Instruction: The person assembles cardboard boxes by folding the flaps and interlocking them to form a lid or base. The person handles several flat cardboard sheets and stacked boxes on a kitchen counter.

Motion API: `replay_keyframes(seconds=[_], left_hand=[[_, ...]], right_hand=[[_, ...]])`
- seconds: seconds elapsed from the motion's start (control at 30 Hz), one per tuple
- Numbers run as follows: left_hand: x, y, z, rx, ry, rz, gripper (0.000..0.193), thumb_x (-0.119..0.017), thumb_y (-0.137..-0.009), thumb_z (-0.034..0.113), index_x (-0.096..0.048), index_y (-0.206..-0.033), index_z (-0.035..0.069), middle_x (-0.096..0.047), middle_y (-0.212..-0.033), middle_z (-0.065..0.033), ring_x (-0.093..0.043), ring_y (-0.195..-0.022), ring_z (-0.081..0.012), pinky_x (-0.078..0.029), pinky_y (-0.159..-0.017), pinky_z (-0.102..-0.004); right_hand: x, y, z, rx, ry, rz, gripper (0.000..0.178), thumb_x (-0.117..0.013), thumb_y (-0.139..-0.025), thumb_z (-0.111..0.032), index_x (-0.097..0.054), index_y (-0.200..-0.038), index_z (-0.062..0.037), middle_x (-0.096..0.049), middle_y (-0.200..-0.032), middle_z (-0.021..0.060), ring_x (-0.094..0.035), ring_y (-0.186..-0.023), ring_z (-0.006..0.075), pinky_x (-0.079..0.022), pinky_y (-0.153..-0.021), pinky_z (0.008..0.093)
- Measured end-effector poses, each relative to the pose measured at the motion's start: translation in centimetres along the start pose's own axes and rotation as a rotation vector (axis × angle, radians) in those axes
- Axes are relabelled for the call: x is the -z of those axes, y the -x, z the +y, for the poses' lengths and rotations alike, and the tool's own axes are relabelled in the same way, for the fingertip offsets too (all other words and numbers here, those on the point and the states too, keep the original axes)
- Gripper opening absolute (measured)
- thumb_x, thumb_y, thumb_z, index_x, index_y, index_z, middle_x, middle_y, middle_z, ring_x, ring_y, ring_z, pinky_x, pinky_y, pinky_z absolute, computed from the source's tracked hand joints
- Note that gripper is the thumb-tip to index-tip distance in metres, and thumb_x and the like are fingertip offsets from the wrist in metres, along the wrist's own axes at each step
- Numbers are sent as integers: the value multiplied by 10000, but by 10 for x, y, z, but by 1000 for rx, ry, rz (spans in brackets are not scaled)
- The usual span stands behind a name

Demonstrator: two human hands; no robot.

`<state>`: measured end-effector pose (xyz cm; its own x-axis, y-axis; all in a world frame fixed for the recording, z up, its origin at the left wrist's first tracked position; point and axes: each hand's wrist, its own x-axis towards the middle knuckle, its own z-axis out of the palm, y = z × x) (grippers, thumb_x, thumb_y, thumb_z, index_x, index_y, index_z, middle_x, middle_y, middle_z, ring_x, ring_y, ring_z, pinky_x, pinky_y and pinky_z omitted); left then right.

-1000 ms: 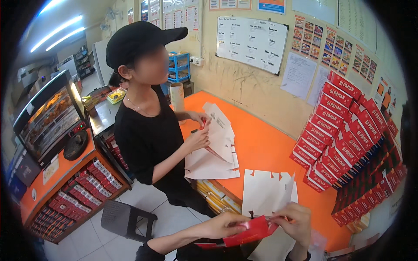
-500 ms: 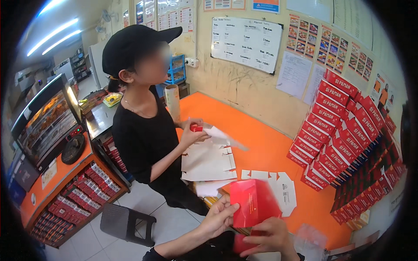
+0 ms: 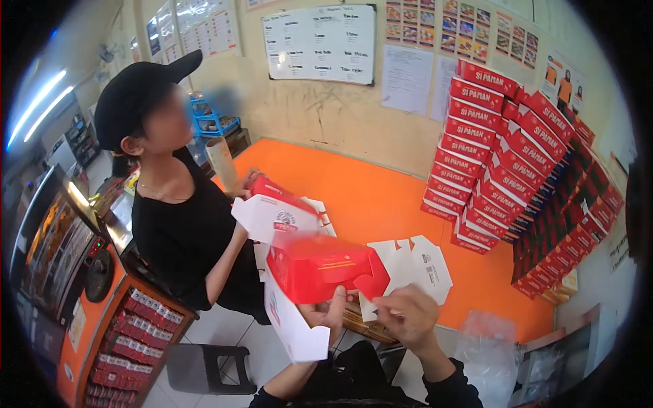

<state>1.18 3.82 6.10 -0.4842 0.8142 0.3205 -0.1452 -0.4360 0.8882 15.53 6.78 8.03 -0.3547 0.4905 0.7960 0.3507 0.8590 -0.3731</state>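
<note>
A partly folded red and white cardboard box (image 3: 326, 266) is tilted in front of me, its white lid panel hanging at the left. My left hand (image 3: 326, 314) grips it from below, thumb on the red front wall; the other fingers are mostly hidden beneath. At the box's right corner, the curled fingers of my right hand (image 3: 408, 314) pinch at the red corner flap; the contact is slightly blurred. Flat white box blanks (image 3: 415, 268) lie on the orange table (image 3: 354, 170) just beyond. Across to the left, a co-worker (image 3: 183, 217) holds another red and white box (image 3: 279, 209).
Tall stacks of folded red boxes (image 3: 469, 143) stand at the table's right, beside more dark and red boxes (image 3: 564, 224). A clear plastic bag (image 3: 486, 347) lies at the near right edge. A dark stool (image 3: 204, 367) and a display case (image 3: 47, 251) are at left.
The view has shifted right. My red sheet has become a box shape with its white panel turned outward, and my right hand has moved to its corner. The co-worker's box has swung into view, folded up.
</note>
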Motion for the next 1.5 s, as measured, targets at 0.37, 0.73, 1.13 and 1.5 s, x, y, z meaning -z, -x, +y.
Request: replay_keyframes(seconds=[0.37, 0.73, 1.13, 1.5], left_hand=[[-15, -6, -14, 71, 186, 10, 219, -494, -898, 46, -422, -1093, -22, -622, -901, -136, -625, -687, -150, -509, -633, -247], [-9, -16, -22, 4, 75, 182, 244, -474, -879, 26, -429, -1118, 35, -532, -960, -63, -574, -796, -109, -566, -667, -299], [-19, -15, -21, -38, -113, -45, 461, -634, -813, 9, -409, -1216, 5, -568, -1067, -107, -585, -898, -156, -482, -741, -257], [36, 16, -7, -273, -650, -841, 626, -680, -762, 96, -363, -1301, 60, -492, -1197, -163, -497, -1072, -258, -401, -896, -357]], right_hand=[[13, -5, 36, 199, 117, 196, 219, -740, -644, -69, -686, -857, -67, -643, -753, 74, -595, -614, 193, -465, -513, 281], [-3, -8, 54, -26, -64, 187, 181, -754, -658, -30, -683, -825, -29, -633, -734, 87, -592, -630, 169, -466, -546, 257], [-21, -25, 0, -119, 62, 195, 132, -743, -678, -46, -672, -789, -43, -471, -583, 48, -452, -462, 139, -339, -414, 274], [-4, -11, 26, 168, 28, -3, 398, -681, -750, -424, -611, -951, -88, -572, -875, 85, -535, -785, 216, -412, -674, 367]])
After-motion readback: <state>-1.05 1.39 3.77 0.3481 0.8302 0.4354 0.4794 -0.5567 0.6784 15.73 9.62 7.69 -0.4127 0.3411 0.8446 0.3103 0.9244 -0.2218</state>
